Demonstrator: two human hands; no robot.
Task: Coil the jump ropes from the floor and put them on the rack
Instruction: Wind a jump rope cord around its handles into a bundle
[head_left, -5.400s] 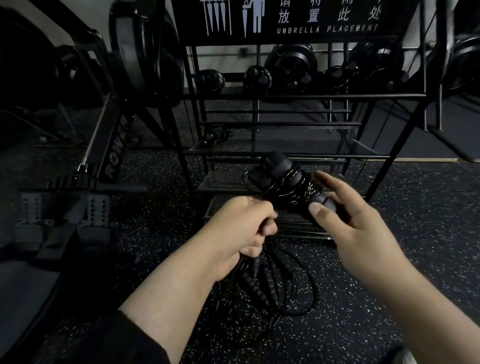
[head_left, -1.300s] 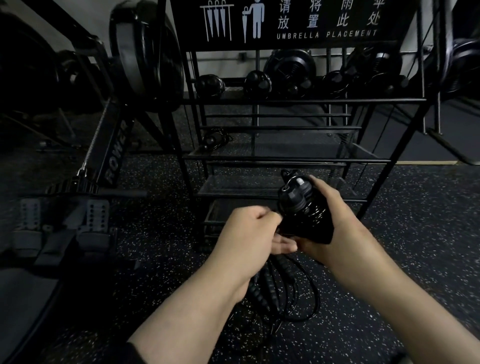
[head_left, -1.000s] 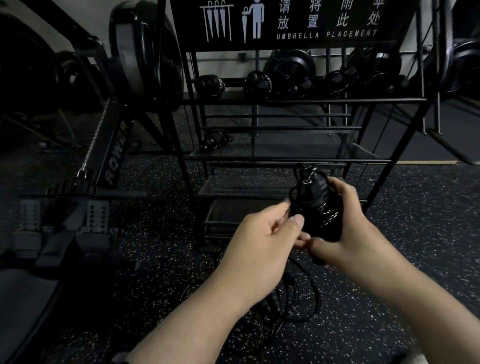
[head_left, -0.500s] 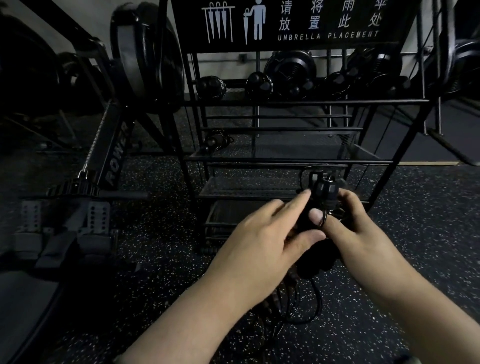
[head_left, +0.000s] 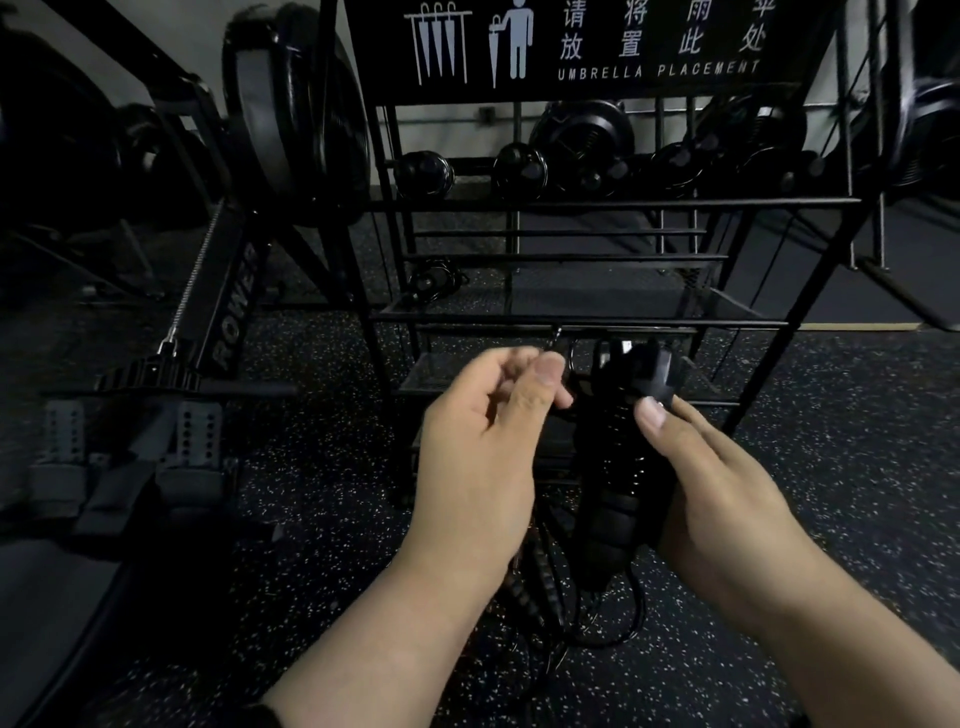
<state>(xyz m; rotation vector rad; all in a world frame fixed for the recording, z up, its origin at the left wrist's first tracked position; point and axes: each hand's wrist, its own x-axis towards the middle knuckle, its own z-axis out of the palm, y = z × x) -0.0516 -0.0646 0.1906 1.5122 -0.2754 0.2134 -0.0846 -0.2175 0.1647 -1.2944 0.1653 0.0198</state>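
Left hand (head_left: 483, 447) drawn back, pinching cord end; right hand (head_left: 722, 493) grips wound black jump rope (head_left: 618, 467).

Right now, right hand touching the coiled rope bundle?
Touching. Head view: right hand wraps the coiled jump rope, thumb pressed on its handles.

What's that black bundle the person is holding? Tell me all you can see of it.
It is a jump rope: black ridged handles laid side by side, thin glossy cord wound round their middle. It stands nearly upright before the rack. The right hand grips it from the side, thumb near the top; the left hand pinches the cord's loose end beside it.
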